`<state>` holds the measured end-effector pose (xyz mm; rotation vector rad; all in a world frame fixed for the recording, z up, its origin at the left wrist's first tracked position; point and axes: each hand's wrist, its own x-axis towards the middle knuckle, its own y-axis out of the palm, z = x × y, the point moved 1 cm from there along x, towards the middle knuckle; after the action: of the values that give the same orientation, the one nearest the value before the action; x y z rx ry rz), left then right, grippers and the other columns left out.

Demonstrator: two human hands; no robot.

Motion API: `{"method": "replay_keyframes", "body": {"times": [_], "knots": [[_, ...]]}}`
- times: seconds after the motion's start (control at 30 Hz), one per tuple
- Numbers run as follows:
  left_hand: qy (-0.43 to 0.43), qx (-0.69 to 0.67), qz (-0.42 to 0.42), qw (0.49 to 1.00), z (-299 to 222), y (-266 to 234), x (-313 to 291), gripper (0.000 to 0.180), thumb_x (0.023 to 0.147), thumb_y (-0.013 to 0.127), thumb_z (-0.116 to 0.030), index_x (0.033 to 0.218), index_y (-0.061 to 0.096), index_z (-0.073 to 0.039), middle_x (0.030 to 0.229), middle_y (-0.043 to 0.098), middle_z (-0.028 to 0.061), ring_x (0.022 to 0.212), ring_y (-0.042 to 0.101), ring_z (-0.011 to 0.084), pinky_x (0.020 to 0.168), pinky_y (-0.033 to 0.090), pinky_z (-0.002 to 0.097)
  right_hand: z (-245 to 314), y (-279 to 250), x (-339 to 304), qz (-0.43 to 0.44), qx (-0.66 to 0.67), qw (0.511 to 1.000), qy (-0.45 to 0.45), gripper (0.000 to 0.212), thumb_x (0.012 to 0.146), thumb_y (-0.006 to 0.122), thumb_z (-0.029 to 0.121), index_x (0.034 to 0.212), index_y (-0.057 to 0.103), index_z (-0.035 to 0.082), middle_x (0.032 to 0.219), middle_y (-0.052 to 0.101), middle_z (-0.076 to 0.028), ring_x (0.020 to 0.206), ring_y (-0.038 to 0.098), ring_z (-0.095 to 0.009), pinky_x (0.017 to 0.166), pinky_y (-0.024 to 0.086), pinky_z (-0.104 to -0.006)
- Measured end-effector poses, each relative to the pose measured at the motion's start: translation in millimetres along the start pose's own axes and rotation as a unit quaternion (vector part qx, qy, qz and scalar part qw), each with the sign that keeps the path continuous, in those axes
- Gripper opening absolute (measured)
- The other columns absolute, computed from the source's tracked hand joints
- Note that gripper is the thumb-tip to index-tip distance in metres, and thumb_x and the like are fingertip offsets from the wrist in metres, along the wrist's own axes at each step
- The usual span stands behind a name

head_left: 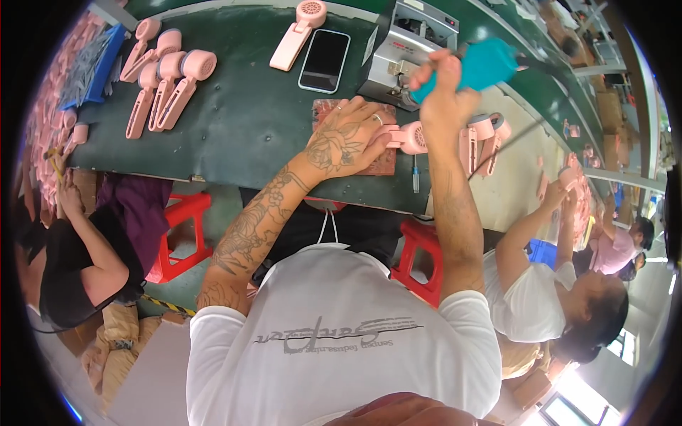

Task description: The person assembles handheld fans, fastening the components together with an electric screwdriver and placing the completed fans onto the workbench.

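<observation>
My left hand (pixel 346 140), tattooed and ringed, holds a pink handheld fan (pixel 411 138) down on a reddish-brown pad (pixel 384 162). Its fingers cover most of the fan's handle, and the round head sticks out to the right. Raised over the right side of the pad, my right hand (pixel 449 103) is closed round a teal electric screwdriver (pixel 490 65), blurred, with a dark cord trailing off to the right. The fingers are just in front of a grey metal screw feeder (pixel 406 53). The screwdriver's tip cannot be made out.
Several pink fans (pixel 170 82) lie at the left, others (pixel 483 135) to the right. Another fan (pixel 298 35) and a phone (pixel 325 61) lie at the back. A small blue screwdriver (pixel 416 176) is near the front edge. Co-workers (pixel 533 284) sit at both sides.
</observation>
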<state>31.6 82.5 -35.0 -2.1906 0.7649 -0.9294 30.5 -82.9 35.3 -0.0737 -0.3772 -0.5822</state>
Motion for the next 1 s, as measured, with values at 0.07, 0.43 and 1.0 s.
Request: {"method": "replay_keyframes", "body": {"times": [0.07, 0.43, 1.0], "knots": [[-0.005, -0.004, -0.002, 1.0, -3, 1, 0, 0.033, 0.096, 0.065, -0.028, 0.122, 0.072, -0.009, 0.124, 0.064, 0.0138, 0.118, 0.058, 0.0387, 0.104, 0.046, 0.0486, 17, -12, -15, -0.014, 0.039, 0.999, 0.014, 0.032, 0.106, 0.061, 0.029, 0.102, 0.066, -0.001, 0.068, 0.061, -0.003, 0.058, 0.056, -0.011, 0.052, 0.042, -0.0263], [0.007, -0.02, -0.02, 1.0, -5, -2, 4, 0.031, 0.093, 0.068, -0.025, 0.117, 0.072, -0.007, 0.114, 0.065, 0.012, 0.105, 0.059, 0.0351, 0.096, 0.049, 0.0464, 14, -31, -49, 0.048, 0.082, 0.995, 0.026, 0.042, 0.103, 0.067, 0.036, 0.11, 0.06, -0.005, 0.072, 0.059, -0.005, 0.062, 0.059, -0.013, 0.054, 0.045, -0.0253], [0.019, 0.003, -0.002, 1.0, -8, -11, 5, 0.023, 0.096, 0.064, -0.026, 0.103, 0.075, -0.007, 0.125, 0.064, 0.0059, 0.111, 0.059, 0.0285, 0.097, 0.047, 0.0451, -16, -30, -63, 0.042, 0.026, 0.999, -0.002, 0.04, 0.105, 0.061, 0.039, 0.098, 0.053, 0.001, 0.073, 0.055, -0.009, 0.064, 0.057, -0.019, 0.061, 0.051, -0.0354]]}}
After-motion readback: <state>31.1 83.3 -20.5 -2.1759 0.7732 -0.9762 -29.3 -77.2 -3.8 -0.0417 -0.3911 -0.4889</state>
